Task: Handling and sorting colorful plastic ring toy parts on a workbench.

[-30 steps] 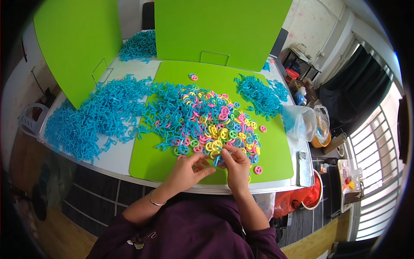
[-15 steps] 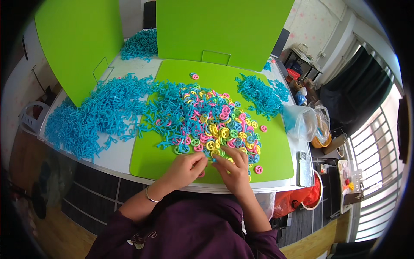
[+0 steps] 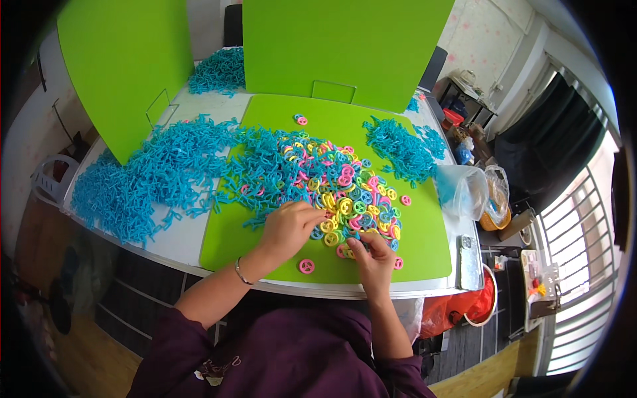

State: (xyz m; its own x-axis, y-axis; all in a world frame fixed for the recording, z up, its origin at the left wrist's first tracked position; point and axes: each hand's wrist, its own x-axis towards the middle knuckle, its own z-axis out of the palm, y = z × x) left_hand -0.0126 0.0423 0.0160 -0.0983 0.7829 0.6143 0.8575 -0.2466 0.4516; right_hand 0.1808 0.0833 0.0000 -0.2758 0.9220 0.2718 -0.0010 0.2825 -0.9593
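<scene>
A heap of small plastic wheels point(image 3: 346, 206) in pink, yellow, green and blue lies mid-mat, mixed at its left with blue forked plastic pieces point(image 3: 255, 159). My left hand point(image 3: 286, 231) reaches over the heap's near left side, fingers pinched together among the wheels; what they grip, if anything, is hidden. At the near right edge of the heap, my right hand point(image 3: 374, 260) is closed, thumb against fingers, with a small blue piece point(image 3: 357, 236) showing at the tips. Alone on the mat near the front edge sits a pink wheel point(image 3: 306, 266).
Large piles of blue forked pieces lie at left point(image 3: 152, 176), far left point(image 3: 219, 69) and right point(image 3: 400, 149). Green boards point(image 3: 338, 46) stand upright behind the green mat point(image 3: 252, 255). A clear plastic tub point(image 3: 459, 189) and a phone point(image 3: 469, 262) are along the right edge.
My left hand has moved up and forward into the wheels, uncovering the lone pink wheel. My right hand has shifted slightly right and the two hands are farther apart.
</scene>
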